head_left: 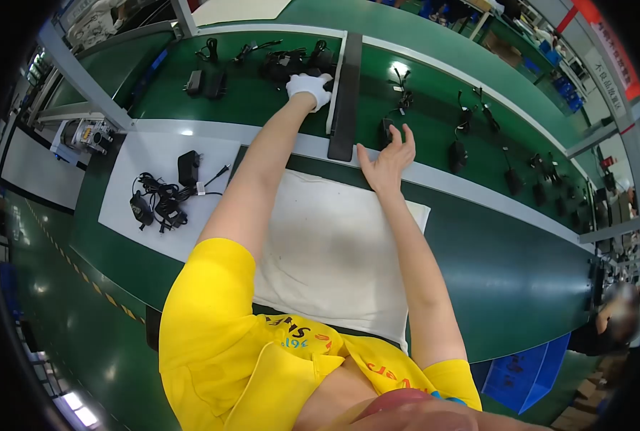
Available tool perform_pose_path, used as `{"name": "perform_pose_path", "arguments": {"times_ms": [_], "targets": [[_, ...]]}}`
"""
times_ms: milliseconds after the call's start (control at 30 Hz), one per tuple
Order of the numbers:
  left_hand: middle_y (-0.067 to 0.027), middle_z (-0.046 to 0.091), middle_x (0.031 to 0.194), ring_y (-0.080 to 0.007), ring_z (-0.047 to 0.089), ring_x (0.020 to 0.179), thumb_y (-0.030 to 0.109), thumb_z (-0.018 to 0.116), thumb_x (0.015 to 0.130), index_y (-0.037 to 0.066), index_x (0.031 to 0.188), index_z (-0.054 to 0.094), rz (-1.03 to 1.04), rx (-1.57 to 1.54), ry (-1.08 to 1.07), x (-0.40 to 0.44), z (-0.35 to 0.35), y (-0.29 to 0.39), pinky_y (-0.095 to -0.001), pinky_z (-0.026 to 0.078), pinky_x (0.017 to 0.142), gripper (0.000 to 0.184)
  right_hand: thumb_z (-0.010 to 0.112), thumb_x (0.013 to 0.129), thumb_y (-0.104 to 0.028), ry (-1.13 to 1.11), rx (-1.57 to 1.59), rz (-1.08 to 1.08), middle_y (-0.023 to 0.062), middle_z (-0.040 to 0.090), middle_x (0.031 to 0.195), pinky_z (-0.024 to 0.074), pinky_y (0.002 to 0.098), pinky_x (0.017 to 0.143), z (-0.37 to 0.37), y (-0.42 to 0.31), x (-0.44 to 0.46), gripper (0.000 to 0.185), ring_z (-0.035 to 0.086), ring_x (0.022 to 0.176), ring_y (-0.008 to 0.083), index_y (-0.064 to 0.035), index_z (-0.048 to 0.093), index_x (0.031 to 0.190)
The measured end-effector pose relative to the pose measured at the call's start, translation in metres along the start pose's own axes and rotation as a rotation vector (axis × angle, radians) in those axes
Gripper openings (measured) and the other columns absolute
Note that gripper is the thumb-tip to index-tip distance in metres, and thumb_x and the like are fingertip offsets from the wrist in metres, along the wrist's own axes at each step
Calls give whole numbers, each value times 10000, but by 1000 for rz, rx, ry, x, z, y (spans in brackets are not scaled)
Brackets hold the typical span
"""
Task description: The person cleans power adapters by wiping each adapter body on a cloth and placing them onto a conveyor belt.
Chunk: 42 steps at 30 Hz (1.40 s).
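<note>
My left hand (309, 90), in a white glove, reaches over the green conveyor belt. It is at the near edge of a heap of black power adapters (282, 65) with cables, beside the dark divider (346, 100). Its fingertips are partly hidden, so its grip cannot be made out. Bare and palm forward, my right hand (391, 164) has its fingers spread at the belt's near rail. Just beyond its fingers lies a black adapter (385, 131) with its cord stretched away across the belt. Nothing is in the right hand.
Two adapters (203, 84) lie on the belt at left; more corded adapters (458, 154) line the right side. A tangled adapter bunch (163, 201) sits on a white sheet at left. A white cloth (334, 248) covers the bench before me. A blue bin (524, 373) and another person (614, 320) are at right.
</note>
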State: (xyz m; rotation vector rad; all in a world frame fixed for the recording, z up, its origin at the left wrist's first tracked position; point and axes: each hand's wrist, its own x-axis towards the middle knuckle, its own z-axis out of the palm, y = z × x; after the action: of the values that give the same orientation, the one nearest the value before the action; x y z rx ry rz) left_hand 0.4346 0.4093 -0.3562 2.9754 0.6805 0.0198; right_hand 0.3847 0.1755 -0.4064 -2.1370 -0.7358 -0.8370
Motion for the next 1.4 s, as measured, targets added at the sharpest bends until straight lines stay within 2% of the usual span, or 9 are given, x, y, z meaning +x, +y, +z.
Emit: {"name": "perform_pose_path", "arguments": {"times_ms": [200,400,567,667,833,1067,1200,1300,1400], "targets": [[-235,537,1009,-375,550,965,441,663,714,187,1020,577,2,-674,232,-3,16,-55,-398,462,826,407,708,662,-317,4,-24,6,201,283,1302,209,499,990,7,-1,-1,713,268,1187,386,-68,373,1241],[-189,557,815,-351,522,749,345,678,730,197,980,599,130,-120,993,-137,-79,-155,-447,440,684,301,705,648,-310,45,-17,-24,193,330,1269,229,493,967,12,-5,0,675,302,1165,374,-84,409,1211],[-178,555,971,-369,559,919,392,627,752,229,1096,586,-304,109,266,-216,-135,-189,-418,469,751,383,693,651,-333,40,-58,-65,190,341,1256,234,490,963,17,-8,0,666,317,1154,369,-93,414,1206],[-160,558,1010,-354,544,969,375,635,736,232,1155,559,-136,417,331,-207,-119,-181,-431,468,783,450,688,653,-340,35,-77,-71,189,344,1252,235,494,963,19,-10,0,661,322,1157,364,-97,413,1203],[-144,543,1125,-351,508,1043,349,624,747,218,1196,532,189,140,337,-118,-77,-125,-444,451,862,477,684,655,-335,21,-103,-91,186,345,1251,226,510,976,21,-10,1,656,326,1165,353,-99,406,1200],[-165,473,1235,-363,497,1116,387,625,762,323,1291,434,4,-21,-3,-34,-19,-90,-437,435,913,566,694,641,-329,1,-116,-64,186,333,1270,212,534,990,26,-10,2,669,310,1198,350,-98,404,1198],[-176,493,1193,-374,544,1051,260,575,780,203,1180,551,5,72,6,-50,-39,-93,-426,462,883,405,700,633,-327,-6,-106,-52,183,329,1275,214,539,985,28,-10,0,685,307,1207,347,-105,396,1205],[-190,641,905,-352,615,878,111,559,734,85,956,666,92,213,66,-81,-81,-117,-415,492,792,248,701,632,-330,-18,-86,-42,181,331,1272,216,539,981,30,-11,1,687,304,1212,347,-110,395,1206],[-168,637,968,-329,613,914,78,532,731,78,936,670,65,343,-99,-137,-146,-120,-393,501,778,247,698,634,-332,-14,-80,-49,179,334,1266,220,539,977,33,-12,0,676,308,1210,347,-115,399,1200]]}}
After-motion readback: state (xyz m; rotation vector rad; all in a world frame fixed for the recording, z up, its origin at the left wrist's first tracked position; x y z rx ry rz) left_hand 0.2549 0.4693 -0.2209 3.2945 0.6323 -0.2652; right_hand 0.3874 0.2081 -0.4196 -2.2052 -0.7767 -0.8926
